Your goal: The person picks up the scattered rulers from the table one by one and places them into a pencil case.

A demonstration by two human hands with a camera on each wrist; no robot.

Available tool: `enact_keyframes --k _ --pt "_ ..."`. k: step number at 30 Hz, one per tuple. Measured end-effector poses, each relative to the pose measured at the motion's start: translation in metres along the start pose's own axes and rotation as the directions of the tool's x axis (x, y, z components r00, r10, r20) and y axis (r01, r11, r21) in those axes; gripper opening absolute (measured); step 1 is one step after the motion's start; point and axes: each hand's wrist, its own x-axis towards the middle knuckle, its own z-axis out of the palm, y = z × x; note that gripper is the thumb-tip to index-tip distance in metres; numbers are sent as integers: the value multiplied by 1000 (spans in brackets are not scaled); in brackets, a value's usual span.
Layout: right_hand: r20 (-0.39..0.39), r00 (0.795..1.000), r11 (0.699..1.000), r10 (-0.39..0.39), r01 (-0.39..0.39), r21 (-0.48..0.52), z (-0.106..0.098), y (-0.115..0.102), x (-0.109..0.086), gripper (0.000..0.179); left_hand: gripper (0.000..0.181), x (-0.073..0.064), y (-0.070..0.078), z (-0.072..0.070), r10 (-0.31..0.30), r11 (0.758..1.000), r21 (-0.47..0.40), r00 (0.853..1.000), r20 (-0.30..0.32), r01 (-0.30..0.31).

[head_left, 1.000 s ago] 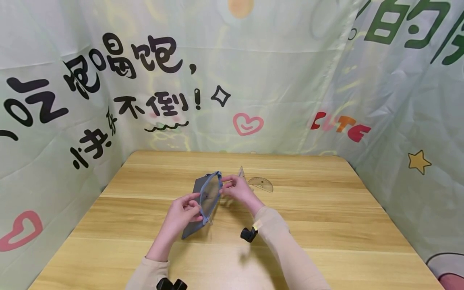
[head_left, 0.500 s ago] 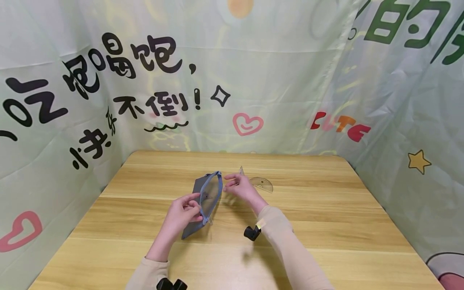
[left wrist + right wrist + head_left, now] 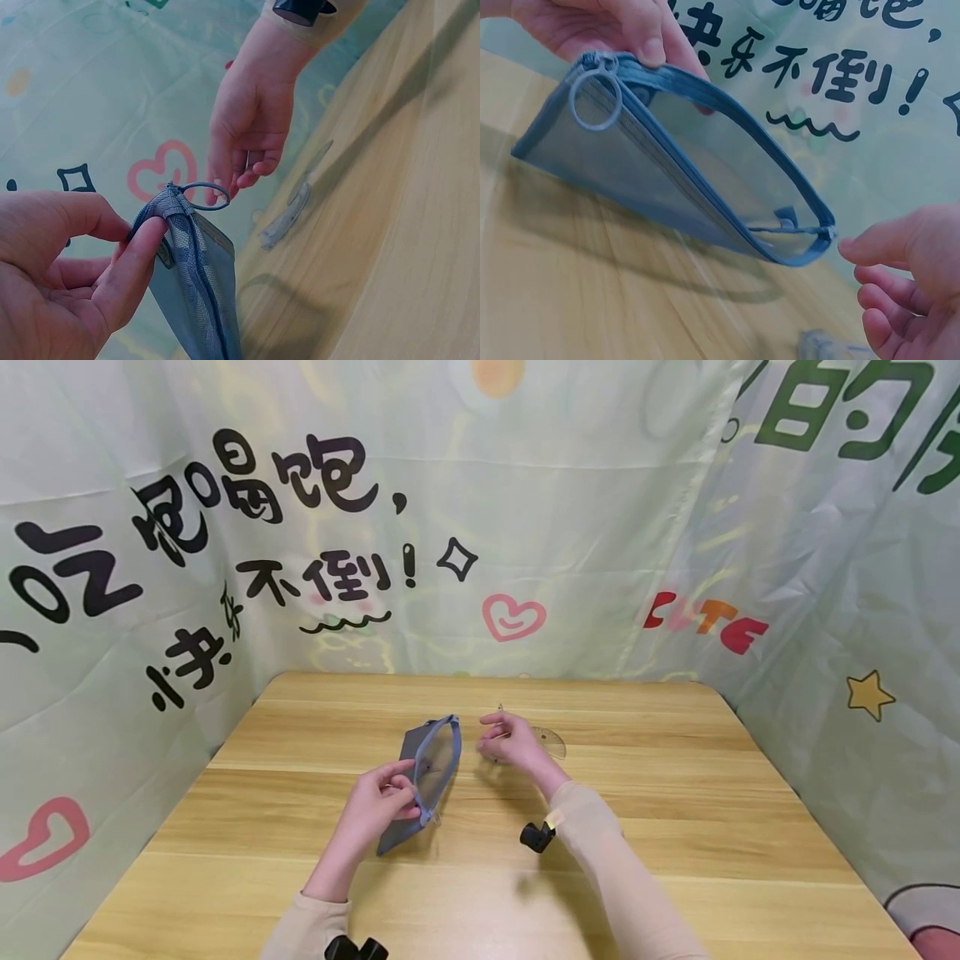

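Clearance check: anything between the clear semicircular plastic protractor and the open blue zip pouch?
Yes, in the head view: the right hand and, partly hidden by it, a clear pointed plastic piece. Nothing else visible.

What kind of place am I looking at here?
Probably a makeshift booth for recording tabletop handwork, though I can't be sure. Printed fabric rises around three sides of a wooden table, and a small black device at the right cuff could be a camera.

Bright head view, soft shadows on the table (image 3: 720, 827), dimmer bluish wrist views.
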Motion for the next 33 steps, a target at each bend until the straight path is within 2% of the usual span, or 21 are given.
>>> enact_keyframes --k 6,15,25,33 --pt "-53 998 999 -15 14 -29 -11 6 1 42 49 -1 2 0 -5 1000 -10 1000 -7 5" --pt "-117 990 989 -76 60 -135 -29 12 6 42 48 0 0 -1 1 1000 4 1000 -5 -1" --pt "-154 983 981 -98 70 -179 -51 22 14 42 48 1 -2 -1 5 1000 -5 1000 -8 -5" --pt "-147 982 971 -117 82 -223 -62 27 17 44 49 2 -2 -1 -4 1000 -7 1000 -14 3"
